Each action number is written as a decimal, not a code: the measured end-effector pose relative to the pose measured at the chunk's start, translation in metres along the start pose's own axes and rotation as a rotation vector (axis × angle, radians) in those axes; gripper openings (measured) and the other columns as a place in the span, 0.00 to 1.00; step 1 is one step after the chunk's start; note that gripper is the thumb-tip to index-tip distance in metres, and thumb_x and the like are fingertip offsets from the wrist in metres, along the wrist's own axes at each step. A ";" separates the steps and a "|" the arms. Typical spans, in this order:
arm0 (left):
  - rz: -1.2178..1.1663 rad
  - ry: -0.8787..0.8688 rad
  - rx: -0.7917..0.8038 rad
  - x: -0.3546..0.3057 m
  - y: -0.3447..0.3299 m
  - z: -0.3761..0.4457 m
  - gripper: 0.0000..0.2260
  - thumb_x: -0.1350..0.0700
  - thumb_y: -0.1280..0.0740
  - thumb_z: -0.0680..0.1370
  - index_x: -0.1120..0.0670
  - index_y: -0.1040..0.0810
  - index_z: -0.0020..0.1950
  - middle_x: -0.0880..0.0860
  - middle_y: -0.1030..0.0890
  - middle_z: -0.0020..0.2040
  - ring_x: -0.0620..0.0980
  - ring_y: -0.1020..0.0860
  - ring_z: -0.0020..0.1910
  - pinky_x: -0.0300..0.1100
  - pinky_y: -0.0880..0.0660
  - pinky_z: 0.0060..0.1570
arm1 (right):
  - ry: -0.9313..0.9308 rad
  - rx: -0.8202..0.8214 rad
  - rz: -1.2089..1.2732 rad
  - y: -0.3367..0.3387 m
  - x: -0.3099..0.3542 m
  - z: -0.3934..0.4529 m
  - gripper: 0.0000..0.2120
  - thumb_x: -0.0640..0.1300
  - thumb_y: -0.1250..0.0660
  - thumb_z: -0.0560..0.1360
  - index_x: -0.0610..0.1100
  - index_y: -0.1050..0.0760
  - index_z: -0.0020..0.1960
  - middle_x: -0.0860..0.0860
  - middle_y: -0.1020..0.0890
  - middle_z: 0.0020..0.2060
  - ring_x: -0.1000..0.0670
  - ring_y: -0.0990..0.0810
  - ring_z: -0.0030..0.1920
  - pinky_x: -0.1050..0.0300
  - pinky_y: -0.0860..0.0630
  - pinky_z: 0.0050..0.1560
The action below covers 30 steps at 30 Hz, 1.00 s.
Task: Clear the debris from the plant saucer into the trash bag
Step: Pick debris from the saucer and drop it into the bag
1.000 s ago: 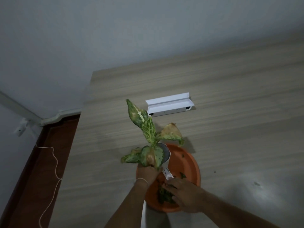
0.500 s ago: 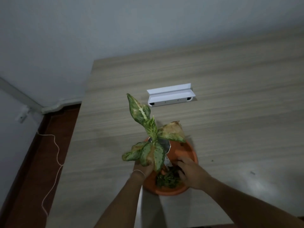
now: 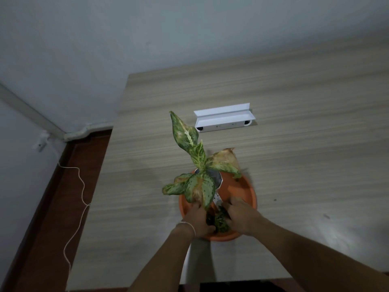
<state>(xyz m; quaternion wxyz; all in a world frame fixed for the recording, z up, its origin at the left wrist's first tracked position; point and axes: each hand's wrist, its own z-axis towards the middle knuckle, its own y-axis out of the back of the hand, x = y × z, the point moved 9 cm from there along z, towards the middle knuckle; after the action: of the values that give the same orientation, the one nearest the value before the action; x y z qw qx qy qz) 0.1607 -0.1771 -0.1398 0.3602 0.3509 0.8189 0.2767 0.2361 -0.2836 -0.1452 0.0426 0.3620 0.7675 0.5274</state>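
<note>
An orange plant saucer (image 3: 246,192) sits on the wooden table (image 3: 294,165). A white pot (image 3: 217,178) with a speckled green and yellowing plant (image 3: 197,152) stands in its far left part. A clump of green debris (image 3: 221,223) lies in the near part of the saucer. My right hand (image 3: 240,218) is curled over the debris from the right. My left hand (image 3: 197,222) presses in from the left by the pot's base, its fingers hidden under a leaf. No trash bag is in view.
A white plastic bracket (image 3: 223,120) lies on the table beyond the plant. A white cord (image 3: 82,186) trails over the brown floor (image 3: 52,228) left of the table. Grey walls close off the back and the left.
My right hand has drawn back from the saucer's middle onto the debris clump at its near side. My left hand has slid right, closer to the debris. The view has shifted slightly.
</note>
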 end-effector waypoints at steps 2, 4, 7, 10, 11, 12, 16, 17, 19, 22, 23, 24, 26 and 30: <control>0.049 -0.022 0.003 -0.003 -0.003 0.001 0.28 0.47 0.28 0.68 0.53 0.30 0.66 0.58 0.28 0.65 0.59 0.27 0.62 0.47 0.28 0.60 | 0.010 0.016 -0.044 -0.003 0.004 0.001 0.27 0.52 0.38 0.76 0.45 0.35 0.72 0.41 0.29 0.62 0.39 0.31 0.64 0.48 0.30 0.64; 0.077 -0.044 -0.013 -0.007 -0.005 0.002 0.20 0.50 0.30 0.69 0.54 0.25 0.59 0.58 0.23 0.59 0.59 0.24 0.56 0.47 0.26 0.54 | 0.031 0.023 -0.075 -0.007 0.009 0.003 0.28 0.52 0.37 0.76 0.45 0.37 0.73 0.40 0.30 0.64 0.38 0.32 0.65 0.46 0.31 0.64; 0.119 -0.059 -0.053 -0.013 -0.007 0.004 0.12 0.53 0.33 0.71 0.56 0.22 0.53 0.59 0.20 0.53 0.60 0.22 0.52 0.48 0.24 0.50 | 0.066 0.033 -0.133 -0.010 0.018 0.005 0.30 0.51 0.37 0.77 0.45 0.41 0.76 0.39 0.32 0.69 0.36 0.31 0.63 0.44 0.30 0.64; 0.150 -0.064 -0.099 -0.016 -0.007 0.005 0.13 0.58 0.36 0.73 0.59 0.23 0.56 0.62 0.21 0.57 0.63 0.23 0.54 0.52 0.24 0.54 | 0.066 0.034 -0.159 -0.008 0.024 0.005 0.22 0.45 0.40 0.78 0.44 0.32 0.71 0.40 0.30 0.68 0.37 0.29 0.61 0.45 0.29 0.62; 0.156 -0.051 -0.115 -0.016 -0.006 0.004 0.13 0.60 0.37 0.74 0.60 0.23 0.57 0.63 0.21 0.57 0.63 0.24 0.56 0.53 0.25 0.56 | 0.072 0.038 -0.150 -0.009 0.025 0.006 0.20 0.44 0.40 0.78 0.43 0.30 0.69 0.40 0.28 0.66 0.37 0.27 0.60 0.46 0.28 0.61; 0.154 -0.022 -0.127 -0.014 -0.005 0.003 0.12 0.61 0.38 0.75 0.60 0.23 0.57 0.63 0.21 0.58 0.63 0.24 0.57 0.53 0.26 0.57 | 0.076 0.042 -0.134 -0.011 0.026 0.007 0.18 0.43 0.41 0.78 0.42 0.27 0.67 0.41 0.26 0.64 0.38 0.26 0.58 0.46 0.28 0.59; 0.048 0.064 -0.189 -0.005 -0.002 -0.002 0.13 0.61 0.40 0.76 0.60 0.23 0.58 0.61 0.21 0.60 0.61 0.24 0.58 0.49 0.27 0.59 | 0.071 0.044 -0.034 -0.009 0.024 0.008 0.13 0.40 0.40 0.77 0.41 0.23 0.59 0.42 0.22 0.57 0.40 0.22 0.55 0.49 0.24 0.56; -0.012 0.092 -0.205 -0.002 0.000 -0.004 0.14 0.60 0.40 0.76 0.60 0.23 0.59 0.59 0.21 0.60 0.59 0.24 0.58 0.46 0.28 0.59 | 0.065 0.040 -0.024 -0.007 0.023 0.008 0.13 0.40 0.40 0.77 0.41 0.23 0.58 0.43 0.21 0.57 0.40 0.22 0.55 0.49 0.23 0.56; -0.116 0.140 -0.231 0.003 0.005 -0.007 0.14 0.59 0.38 0.74 0.58 0.21 0.57 0.57 0.20 0.58 0.56 0.23 0.57 0.44 0.28 0.57 | 0.060 0.011 0.020 -0.002 0.018 0.008 0.13 0.41 0.39 0.76 0.43 0.21 0.57 0.44 0.20 0.57 0.42 0.21 0.55 0.49 0.22 0.56; -0.253 0.187 -0.288 0.008 0.011 -0.009 0.11 0.59 0.34 0.71 0.58 0.19 0.52 0.56 0.18 0.53 0.57 0.22 0.55 0.46 0.25 0.57 | 0.011 -0.031 0.105 0.000 0.003 0.014 0.16 0.42 0.37 0.72 0.50 0.19 0.57 0.47 0.18 0.55 0.44 0.20 0.54 0.51 0.21 0.55; -0.323 0.208 -0.326 0.009 0.015 -0.012 0.11 0.60 0.32 0.69 0.59 0.19 0.50 0.57 0.17 0.52 0.57 0.21 0.54 0.47 0.25 0.58 | -0.002 -0.054 0.131 -0.002 -0.004 0.020 0.17 0.42 0.37 0.71 0.51 0.19 0.58 0.48 0.18 0.55 0.45 0.20 0.55 0.51 0.21 0.55; -0.366 0.225 -0.360 0.012 0.018 -0.012 0.10 0.61 0.31 0.69 0.60 0.18 0.49 0.57 0.17 0.51 0.56 0.21 0.53 0.46 0.25 0.57 | -0.014 -0.083 0.158 -0.004 -0.011 0.024 0.18 0.43 0.36 0.71 0.52 0.19 0.58 0.49 0.18 0.55 0.45 0.20 0.55 0.51 0.21 0.55; -0.360 0.241 -0.400 0.010 0.025 -0.017 0.10 0.60 0.31 0.69 0.58 0.17 0.49 0.55 0.16 0.50 0.54 0.20 0.52 0.40 0.27 0.53 | -0.015 -0.140 0.196 0.004 -0.015 0.025 0.16 0.44 0.36 0.72 0.51 0.19 0.58 0.49 0.19 0.54 0.46 0.20 0.55 0.51 0.21 0.55; -0.364 0.232 -0.479 0.006 0.038 -0.029 0.05 0.58 0.29 0.68 0.56 0.16 0.42 0.55 0.15 0.45 0.55 0.19 0.48 0.42 0.24 0.48 | -0.002 -0.201 0.256 0.028 -0.006 0.011 0.13 0.46 0.35 0.74 0.48 0.18 0.55 0.48 0.19 0.51 0.46 0.20 0.53 0.52 0.22 0.53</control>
<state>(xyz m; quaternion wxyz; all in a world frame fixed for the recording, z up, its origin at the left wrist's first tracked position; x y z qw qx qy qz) 0.1493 -0.1553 -0.0981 0.3805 0.0700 0.8153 0.4308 0.2600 -0.2734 -0.1281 0.0118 0.4511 0.6586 0.6022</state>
